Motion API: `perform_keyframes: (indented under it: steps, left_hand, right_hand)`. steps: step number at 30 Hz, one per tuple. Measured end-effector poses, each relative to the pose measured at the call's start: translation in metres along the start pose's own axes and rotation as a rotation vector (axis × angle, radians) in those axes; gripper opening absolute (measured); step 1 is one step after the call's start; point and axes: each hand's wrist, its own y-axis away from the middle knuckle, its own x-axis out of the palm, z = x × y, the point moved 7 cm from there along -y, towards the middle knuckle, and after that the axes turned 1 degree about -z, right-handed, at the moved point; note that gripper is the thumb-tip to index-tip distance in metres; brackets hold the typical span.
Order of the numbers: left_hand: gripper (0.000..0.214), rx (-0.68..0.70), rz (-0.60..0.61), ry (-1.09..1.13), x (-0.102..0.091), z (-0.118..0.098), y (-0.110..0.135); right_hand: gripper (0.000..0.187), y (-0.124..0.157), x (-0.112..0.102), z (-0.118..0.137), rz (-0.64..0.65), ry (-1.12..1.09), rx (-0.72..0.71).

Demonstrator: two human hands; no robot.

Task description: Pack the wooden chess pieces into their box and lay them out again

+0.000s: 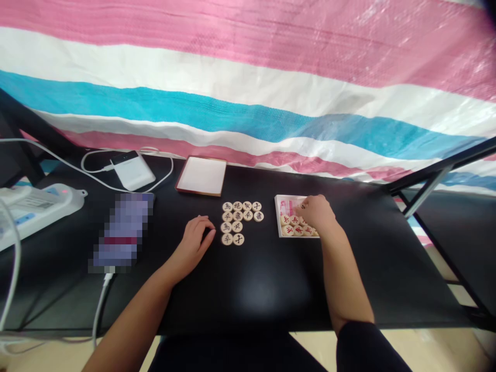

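My left hand [197, 238] rests empty on the counter [279, 279], fingers loosely curled just beside the black pieces [237, 216], which lie face up in close rows — probably so they read at a glance. Well apart from it, my right hand [312, 211] dips into the box [277, 222] by the red pieces [298, 230] — I can't tell whether it grips one — and the lid [202, 175] lies behind, likely to leave both hands room.
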Motion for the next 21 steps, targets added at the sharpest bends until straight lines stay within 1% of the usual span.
perform_keyframes:
  steps: [2, 4, 7, 10, 13, 16, 19, 21]
  left_hand:
    - [0.014, 0.0, -0.002, 0.002, 0.0, 0.0, 0.0]
    - [0.014, -0.001, -0.002, 0.005, 0.0, 0.0, 0.0]
    - [0.013, 0.001, -0.005, 0.007, 0.0, 0.0, 0.0]
    - [0.014, 0.002, -0.003, 0.01, 0.0, 0.0, 0.0]
    - [0.014, 0.001, 0.002, 0.011, 0.001, 0.0, 0.0]
    - [0.014, 0.003, 0.005, 0.011, 0.001, -0.001, 0.001]
    - [0.014, 0.003, 0.001, 0.011, 0.001, -0.001, 0.001]
    - [0.014, -0.002, 0.005, 0.012, 0.001, -0.001, 0.001]
  right_hand:
    - [0.032, 0.002, -0.006, 0.0, -0.074, -0.035, -0.025]
    - [0.031, 0.006, -0.011, 0.005, -0.124, -0.079, -0.089]
    - [0.025, 0.01, -0.012, 0.015, -0.126, -0.144, -0.177]
    - [0.02, 0.007, -0.003, 0.016, -0.076, -0.151, -0.131]
    - [0.02, 0.0, 0.006, 0.012, -0.039, -0.126, -0.071]
    - [0.022, 0.0, 0.004, 0.01, -0.078, -0.127, -0.086]
    - [0.022, 0.013, -0.007, 0.021, -0.142, -0.199, -0.195]
    - [0.02, 0.03, -0.01, 0.038, -0.12, -0.276, -0.315]
